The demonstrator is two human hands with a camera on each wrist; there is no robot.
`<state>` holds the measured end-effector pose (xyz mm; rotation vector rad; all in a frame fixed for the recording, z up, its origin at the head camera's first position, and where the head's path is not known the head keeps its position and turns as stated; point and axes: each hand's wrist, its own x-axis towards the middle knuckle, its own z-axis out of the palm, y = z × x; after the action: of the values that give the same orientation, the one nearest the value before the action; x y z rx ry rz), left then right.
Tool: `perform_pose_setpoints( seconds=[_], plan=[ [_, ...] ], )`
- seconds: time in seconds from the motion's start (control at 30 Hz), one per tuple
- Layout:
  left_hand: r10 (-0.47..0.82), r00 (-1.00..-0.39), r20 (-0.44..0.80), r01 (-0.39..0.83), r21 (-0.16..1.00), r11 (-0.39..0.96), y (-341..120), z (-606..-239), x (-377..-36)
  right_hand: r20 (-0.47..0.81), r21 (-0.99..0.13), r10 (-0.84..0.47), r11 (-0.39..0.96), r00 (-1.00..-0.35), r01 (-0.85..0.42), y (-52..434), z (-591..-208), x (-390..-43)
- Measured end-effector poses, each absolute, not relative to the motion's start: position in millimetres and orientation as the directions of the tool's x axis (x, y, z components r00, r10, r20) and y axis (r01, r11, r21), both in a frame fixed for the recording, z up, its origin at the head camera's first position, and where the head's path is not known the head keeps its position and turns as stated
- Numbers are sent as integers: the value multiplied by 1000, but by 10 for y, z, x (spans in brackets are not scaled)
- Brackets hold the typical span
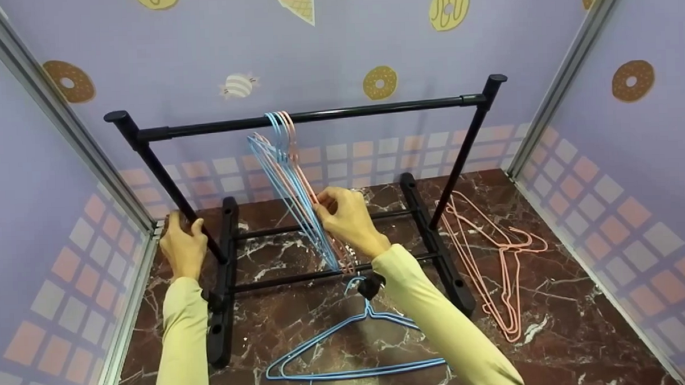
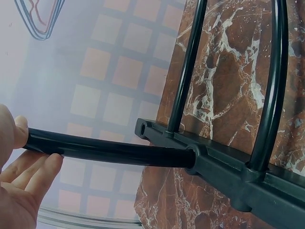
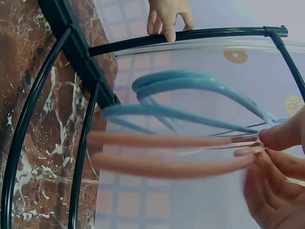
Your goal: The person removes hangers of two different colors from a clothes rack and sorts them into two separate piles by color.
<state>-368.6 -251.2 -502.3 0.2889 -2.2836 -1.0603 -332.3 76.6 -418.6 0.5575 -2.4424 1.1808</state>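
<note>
A black garment rack (image 1: 374, 109) stands on a brown marbled surface. My left hand (image 1: 184, 246) grips its left upright (image 2: 109, 151), thumb on one side and fingers on the other. Several blue and pink wire hangers hang bunched on the top bar, left of its middle. With thumb and fingers, my right hand (image 1: 349, 218) pinches the near side of a pink hanger (image 3: 162, 164) at the right of the bunch. The blue hangers (image 3: 186, 81) lie just beyond it in the right wrist view.
Blue hangers (image 1: 349, 373) lie in front of the rack, partly under my right forearm. More pink hangers (image 1: 507, 248) lie right of the rack's right foot (image 1: 441, 257). Patterned purple walls (image 1: 326, 56) enclose the back and both sides.
</note>
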Motion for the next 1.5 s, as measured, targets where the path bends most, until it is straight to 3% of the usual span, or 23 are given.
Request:
perform_pose_setpoints(
  seconds=[0.47, 0.87, 1.5],
  plan=[
    [-418, -791, 447, 70, 745, 664, -2523, -5057, -3709, 642, -616, -61, 552, -764, -561, 907, -4260, -3256],
    [-428, -799, 422, 50, 756, 653, -2507, -5034, -3730, 757, -471, -18, 677, -653, -565, 1456, -4487, -3148],
    [-432, -793, 429, 55, 758, 650, -2499, -5043, -3704, 735, -409, 151, 876, -661, -255, 2658, -5370, -2567]
  ],
)
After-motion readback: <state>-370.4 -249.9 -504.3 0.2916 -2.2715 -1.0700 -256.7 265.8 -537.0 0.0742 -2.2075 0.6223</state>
